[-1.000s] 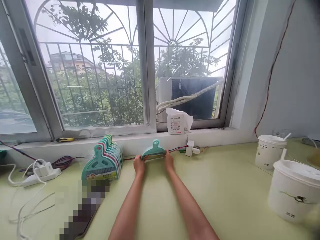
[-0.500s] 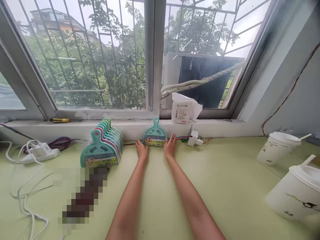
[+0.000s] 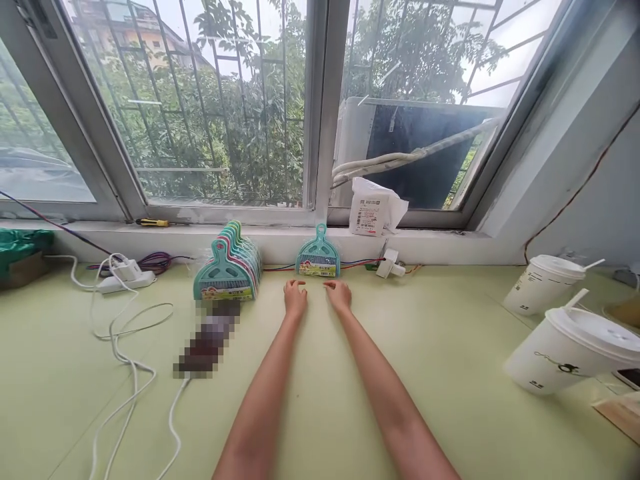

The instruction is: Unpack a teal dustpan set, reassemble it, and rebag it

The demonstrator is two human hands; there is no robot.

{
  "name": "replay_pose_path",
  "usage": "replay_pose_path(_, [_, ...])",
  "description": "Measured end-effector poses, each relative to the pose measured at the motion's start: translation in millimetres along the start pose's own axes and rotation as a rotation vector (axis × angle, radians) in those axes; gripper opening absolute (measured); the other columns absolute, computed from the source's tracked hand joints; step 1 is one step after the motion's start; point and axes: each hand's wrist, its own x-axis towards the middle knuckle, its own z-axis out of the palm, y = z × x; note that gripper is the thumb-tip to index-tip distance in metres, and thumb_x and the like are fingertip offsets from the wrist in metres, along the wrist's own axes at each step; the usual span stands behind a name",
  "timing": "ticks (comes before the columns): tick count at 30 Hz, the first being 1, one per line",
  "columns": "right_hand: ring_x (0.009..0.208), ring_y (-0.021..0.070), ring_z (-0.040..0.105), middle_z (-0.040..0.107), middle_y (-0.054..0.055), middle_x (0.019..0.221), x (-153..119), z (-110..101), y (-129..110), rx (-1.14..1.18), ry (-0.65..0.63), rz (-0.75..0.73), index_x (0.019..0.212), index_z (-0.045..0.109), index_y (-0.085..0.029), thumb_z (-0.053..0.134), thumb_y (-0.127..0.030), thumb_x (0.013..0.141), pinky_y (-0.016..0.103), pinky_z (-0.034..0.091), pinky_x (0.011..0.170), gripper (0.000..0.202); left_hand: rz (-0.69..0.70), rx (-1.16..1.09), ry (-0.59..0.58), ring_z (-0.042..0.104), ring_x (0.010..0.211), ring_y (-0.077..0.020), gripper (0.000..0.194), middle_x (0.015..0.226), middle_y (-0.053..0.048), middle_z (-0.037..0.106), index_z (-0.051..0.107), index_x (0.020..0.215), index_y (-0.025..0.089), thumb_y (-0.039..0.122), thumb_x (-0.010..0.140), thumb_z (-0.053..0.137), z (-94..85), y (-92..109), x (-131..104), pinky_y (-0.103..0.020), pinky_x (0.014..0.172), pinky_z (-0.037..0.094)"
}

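Both the left hand (image 3: 295, 297) and right hand (image 3: 339, 294) have let go, empty and loosely curled at centre frame, leaving the teal mini dustpan set (image 3: 319, 253) propped against the windowsill (image 3: 450, 245)

A big window (image 3: 210, 107) with grey frames and curved metal bars fills the back wall. Green trees and a house show outside in soft daylight. A white sill (image 3: 450, 243) runs under it. A pale green table (image 3: 450, 347) sits below. On the right is a light blue wall (image 3: 600, 193).
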Motion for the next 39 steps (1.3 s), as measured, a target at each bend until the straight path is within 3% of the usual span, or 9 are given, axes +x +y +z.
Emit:
replay_pose_path(4, [0.115, 0.0273, 0.052, 0.062, 0.007, 0.125, 13.1, 6.7, -0.1, -0.113, 0.015, -0.02, 0.119, 0.065, -0.027, 0.055, -0.018, 0.078, 0.039, 0.043, 0.092, 0.042, 0.137, 0.101, -0.05, 0.051, 0.114, -0.0277, 0.026, 0.112, -0.013, 0.06, 0.07, 0.092, 0.018, 0.013, 0.082, 0.048, 6.7, 4.1, 8.1, -0.041, 0.099, 0.041])
replay_pose_path(9, [0.122, 0.0285, 0.046, 0.049, 0.007, 0.141, 22.4, 11.4, -4.7, -0.217, 0.016, -0.036, 0.136, 0.05, -0.027, 0.054, -0.021, 0.081, 0.04, 0.039, 0.096, 0.055, 0.478, 0.334, -0.066, 0.044, 0.124, -0.0285, 0.031, 0.126, -0.014, 0.057, 0.068, 0.102, 0.018, 0.01, 0.081, 0.047, 26.0, 16.6, 20.3, -0.049, 0.112, 0.022])
replay_pose_path(16, [0.134, 0.0267, 0.035, 0.039, 0.007, 0.148, 36.7, 19.8, -6.0, -0.281, 0.016, -0.052, 0.136, 0.048, -0.026, 0.049, -0.021, 0.085, 0.042, 0.034, 0.103, 0.052, 0.399, 0.367, -0.082, 0.039, 0.129, -0.0327, 0.033, 0.138, -0.016, 0.049, 0.065, 0.11, 0.016, 0.017, 0.085, 0.044, 49.9, 13.4, 51.9, -0.053, 0.108, 0.026])
replay_pose_path(20, [0.132, 0.0289, 0.037, 0.034, 0.009, 0.15, 43.5, 22.0, -3.7, -0.27, 0.034, -0.036, 0.137, 0.046, -0.024, 0.049, -0.022, 0.085, 0.043, 0.035, 0.102, 0.053, 0.422, 0.374, -0.09, 0.035, 0.132, -0.0338, 0.033, 0.139, -0.018, 0.047, 0.064, 0.11, 0.015, 0.016, 0.086, 0.041, 54.9, 11.0, 56.1, -0.057, 0.108, 0.022])
replay_pose_path(26, [0.122, 0.026, 0.047, 0.042, 0.011, 0.14, 39.9, 14.4, -6.1, -0.129, 0.103, -0.021, 0.122, 0.056, -0.02, 0.045, -0.012, 0.081, 0.039, 0.04, 0.098, 0.043, 0.498, 0.417, -0.047, 0.046, 0.119, -0.0319, 0.029, 0.12, -0.02, 0.056, 0.066, 0.099, 0.014, 0.013, 0.085, 0.041, 43.9, 18.6, 46.0, -0.049, 0.104, 0.031])
replay_pose_path(29, [0.121, 0.0248, 0.046, 0.045, 0.011, 0.135, 35.2, 9.9, -9.3, -0.063, 0.203, -0.029, 0.113, 0.059, -0.019, 0.04, -0.007, 0.08, 0.037, 0.041, 0.097, 0.04, 0.501, 0.393, -0.036, 0.047, 0.118, -0.0319, 0.03, 0.115, -0.019, 0.056, 0.066, 0.101, 0.014, 0.01, 0.083, 0.042, 36.4, 25.4, 37.8, -0.047, 0.105, 0.031])
replay_pose_path(33, [0.13, 0.0256, 0.037, 0.037, 0.013, 0.143, 36.0, 6.8, -7.6, 0.014, 0.386, -0.042, 0.122, 0.051, -0.018, 0.045, -0.013, 0.081, 0.039, 0.037, 0.101, 0.042, 0.391, 0.269, 0.091, 0.036, 0.131, -0.0333, 0.04, 0.132, -0.019, 0.048, 0.062, 0.115, 0.015, 0.007, 0.08, 0.044, 28.1, 35.1, 30.5, -0.049, 0.112, 0.023])
replay_pose_path(37, [0.13, 0.0176, 0.039, 0.045, 0.011, 0.14, 51.2, 8.5, 2.1, 0.183, 0.335, -0.17, 0.134, 0.038, -0.018, 0.041, -0.016, 0.084, 0.034, 0.035, 0.105, 0.05, 0.286, 0.196, 0.237, 0.018, 0.143, -0.0307, 0.052, 0.15, -0.011, 0.031, 0.055, 0.128, 0.023, 0.004, 0.082, 0.04, 23.0, 38.4, 33.9, -0.052, 0.114, 0.018])
replay_pose_path(39, [0.127, 0.0158, 0.043, 0.049, 0.009, 0.137, 61.3, 10.7, 6.5, 0.207, 0.287, -0.182, 0.136, 0.039, -0.019, 0.037, -0.013, 0.085, 0.032, 0.036, 0.105, 0.052, 0.252, 0.163, 0.226, 0.014, 0.144, -0.0311, 0.054, 0.153, -0.008, 0.026, 0.056, 0.129, 0.025, 0.004, 0.082, 0.041, 23.4, 34.2, 40.5, -0.053, 0.114, 0.018])
